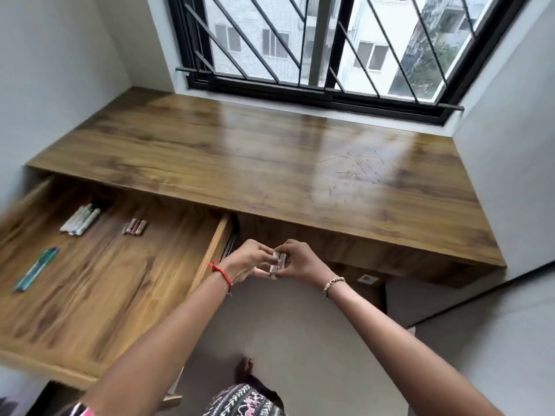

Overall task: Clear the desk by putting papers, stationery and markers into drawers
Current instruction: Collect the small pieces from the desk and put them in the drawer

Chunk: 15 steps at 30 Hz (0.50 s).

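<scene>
Your patterned black, white and pink garment (pixel 243 400) fills the bottom edge, with a bare foot (pixel 244 367) on the grey floor just past it. Both forearms reach up from there and meet just right of the wide, open wooden drawer (pixel 105 295), outside its right wall and over the floor.

Your left hand (pixel 246 261), with the red thread at its wrist, and your right hand (pixel 300 261), with the bead bracelet, both pinch one small white and pink bundle of short stationery pieces (pixel 278 262) between curled fingertips. What the pieces are is too small to tell.

Inside the drawer lie a cluster of white markers (pixel 81 219) toward its back left, a matching small pink and white bundle (pixel 134 226) right of them, and green pens (pixel 37 273) near its left side. Behind the drawer, the glossy brown wooden desk (pixel 270 163) shows only scratches, so this looks like one of the last items.

The risk is the gap you have to cross. The bundle seems loose, and it hangs over bare floor, so handing it from two hands to one could let pieces slip and scatter by your foot. Carry it too low and you could knock it against the drawer's right wall.
</scene>
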Each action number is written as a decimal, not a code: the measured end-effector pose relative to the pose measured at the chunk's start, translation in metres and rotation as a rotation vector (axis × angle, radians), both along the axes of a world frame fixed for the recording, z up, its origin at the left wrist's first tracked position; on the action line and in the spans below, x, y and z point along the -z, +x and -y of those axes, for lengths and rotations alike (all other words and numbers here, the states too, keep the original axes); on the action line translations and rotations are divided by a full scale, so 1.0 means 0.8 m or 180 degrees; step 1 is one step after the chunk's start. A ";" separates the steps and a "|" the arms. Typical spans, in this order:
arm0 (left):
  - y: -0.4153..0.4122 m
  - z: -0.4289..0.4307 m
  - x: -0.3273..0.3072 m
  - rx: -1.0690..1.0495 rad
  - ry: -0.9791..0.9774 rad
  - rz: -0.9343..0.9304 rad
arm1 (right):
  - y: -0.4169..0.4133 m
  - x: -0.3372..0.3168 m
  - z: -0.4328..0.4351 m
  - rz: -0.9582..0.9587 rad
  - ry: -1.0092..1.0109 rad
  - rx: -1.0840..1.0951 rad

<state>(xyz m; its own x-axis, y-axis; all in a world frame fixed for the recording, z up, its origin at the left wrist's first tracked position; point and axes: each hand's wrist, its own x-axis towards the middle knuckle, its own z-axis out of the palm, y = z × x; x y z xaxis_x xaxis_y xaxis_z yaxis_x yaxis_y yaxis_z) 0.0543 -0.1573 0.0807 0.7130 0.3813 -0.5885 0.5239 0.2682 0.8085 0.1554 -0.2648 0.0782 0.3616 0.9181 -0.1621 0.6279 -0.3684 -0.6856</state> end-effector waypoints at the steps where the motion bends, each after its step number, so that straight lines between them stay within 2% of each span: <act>1: -0.012 -0.004 -0.001 -0.0057 -0.0073 -0.0001 | -0.009 -0.001 -0.005 0.0017 0.0005 -0.0042; 5: -0.061 -0.022 -0.002 -0.0247 -0.0189 0.0108 | -0.048 -0.001 -0.030 0.0037 0.0031 -0.0234; 8: -0.100 -0.037 0.006 -0.0471 0.0075 0.0029 | -0.078 0.003 -0.051 0.0013 0.0090 -0.0294; 11: -0.145 -0.059 0.024 -0.0572 0.0837 -0.0221 | -0.111 0.011 -0.073 -0.0031 0.0074 -0.0292; 15: -0.218 -0.095 0.048 -0.0069 0.2310 -0.0837 | -0.158 0.029 -0.108 -0.0121 -0.0029 -0.0195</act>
